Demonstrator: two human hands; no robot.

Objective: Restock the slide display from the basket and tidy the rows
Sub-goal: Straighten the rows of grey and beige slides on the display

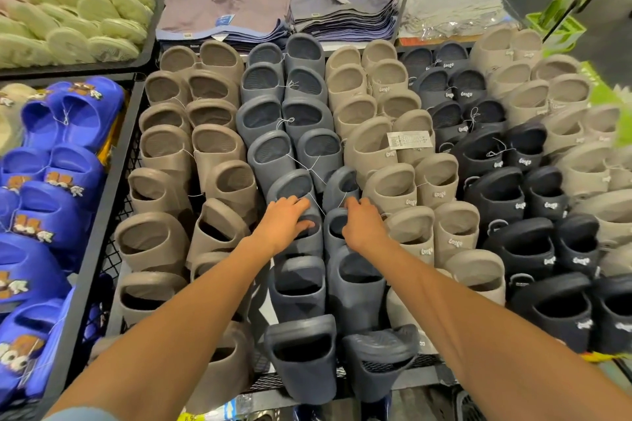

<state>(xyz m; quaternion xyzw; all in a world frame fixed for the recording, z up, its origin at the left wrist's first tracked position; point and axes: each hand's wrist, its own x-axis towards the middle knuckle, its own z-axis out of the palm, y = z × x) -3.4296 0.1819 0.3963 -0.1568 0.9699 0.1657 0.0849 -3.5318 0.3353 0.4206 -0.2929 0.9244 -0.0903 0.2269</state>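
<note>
- Front-left slide (301, 362) stands strap-up at 6 o'clock, closest to you. Just beside it, the sole-up slide (379, 345) is tipped over with its tread showing, so it needs a reset.
- Your left hand (284, 222) has fingers curled over the strap of the left slate slide (307, 243), with the thumb clamped on its near edge.
- Your right hand (362, 225) has fingers hooked over the top of the right slate slide (333, 232). It reads as a grip, but the fingertips are partly hidden.
- Key relation: the twisted slide (342, 184) sits just past your right fingertips at 12 o'clock. Its long axis is skewed toward 1 o'clock while the row runs 6 to 12. Your right hand is nearer and should probably take it.
- Counts: two hands. The slate column (284, 116) has two files of eight as I count them, sixteen in all, and one is tipped.
- Tan column (191, 147) lies at 9 o'clock, beige column (372, 147) at 3 o'clock, black column (496, 188) beyond that. I have not counted these.
- What looks like the green basket (561, 34) is far off at 2 o'clock, well apart from both hands and only partly in view.
</note>
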